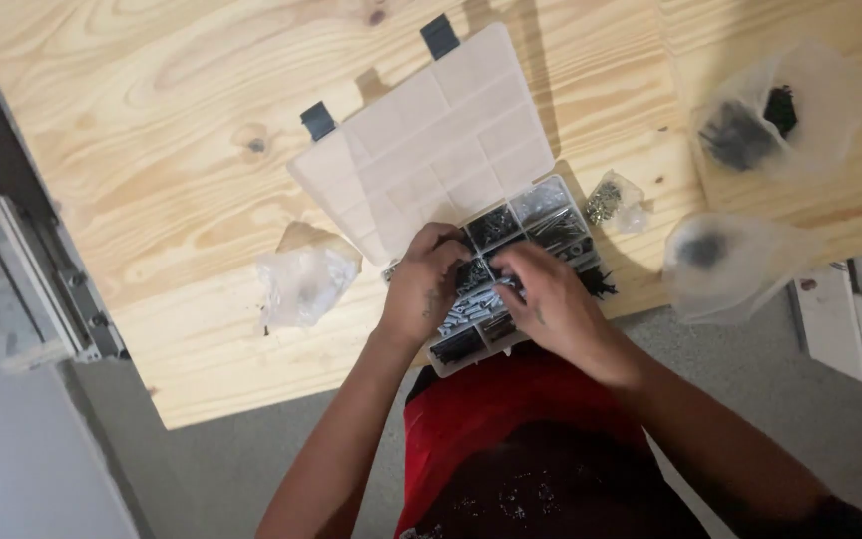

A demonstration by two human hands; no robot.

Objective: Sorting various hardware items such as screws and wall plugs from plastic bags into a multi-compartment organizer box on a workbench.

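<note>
While both hands work inside the compartment box (511, 265), the left hand (423, 289) curls its fingers over the middle cells, and the right hand (549, 299) pinches what seems a small grey screw (504, 283); whether the left grips anything I cannot tell. It looks like sorting fasteners; placing one needs a careful aim at one cell. The box's clear lid (431, 140) stands open behind, plastic bags (301, 284) lie beside the box on the wooden table (152, 130).

Both forearms extended forward, converging. Left hand (424, 284) palm-down, fingers curled. Right hand (549, 297) palm-down beside it, fingers bent, fingertips nearly meeting the left's.
</note>
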